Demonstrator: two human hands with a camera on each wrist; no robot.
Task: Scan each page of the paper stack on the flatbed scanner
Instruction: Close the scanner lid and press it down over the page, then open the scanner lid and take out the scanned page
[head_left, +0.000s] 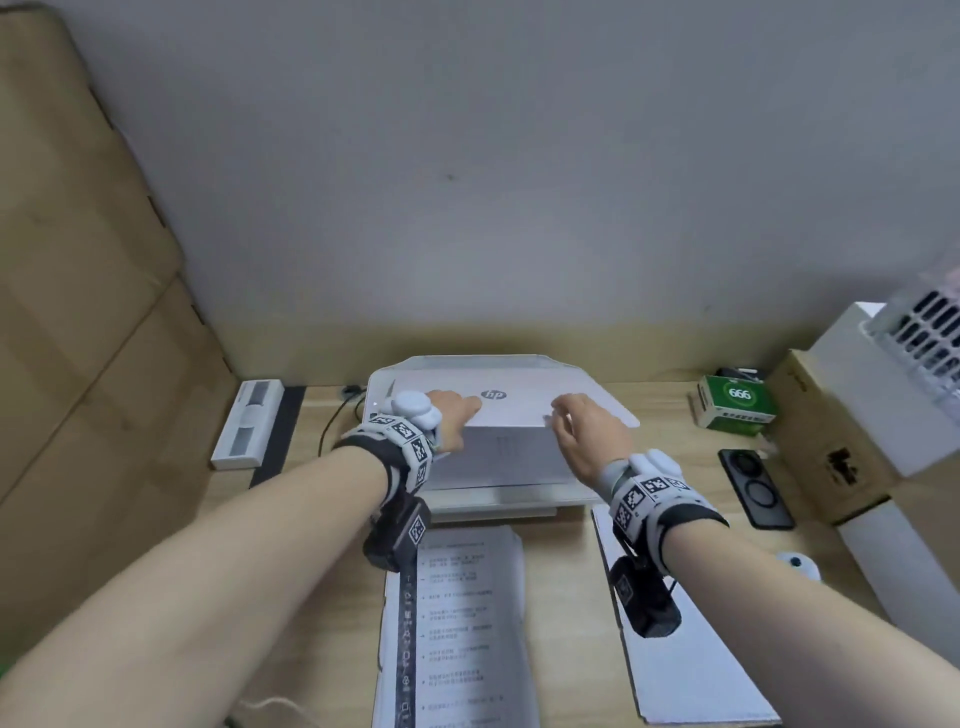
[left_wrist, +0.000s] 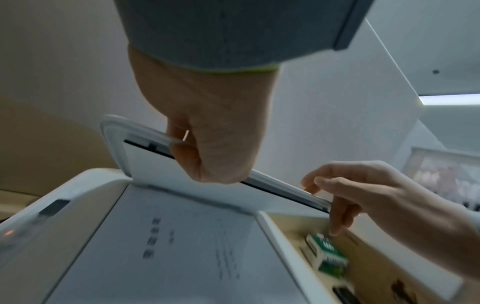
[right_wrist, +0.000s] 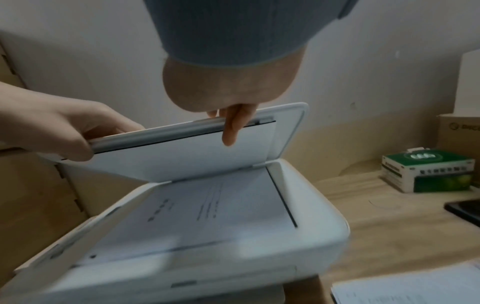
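A white HP flatbed scanner (head_left: 498, 483) stands at the back of the wooden desk, its lid (head_left: 519, 400) raised partway. My left hand (head_left: 452, 415) grips the lid's front edge at the left, thumb underneath (left_wrist: 187, 160). My right hand (head_left: 576, 426) pinches the same edge further right (left_wrist: 335, 197). On the glass lies a printed page (right_wrist: 207, 209), blank side up with the print showing faintly through (left_wrist: 182, 236). The lid's white underside (right_wrist: 182, 158) hangs over it. In front of the scanner sits the printed paper stack (head_left: 467, 623).
A white sheet (head_left: 685, 665) lies right of the stack. A green box (head_left: 737, 410), a black phone (head_left: 756, 488) and a brown carton (head_left: 826, 447) crowd the right side. Cardboard boxes (head_left: 78, 312) stand at the left, and a white device (head_left: 249, 431) lies beside the scanner.
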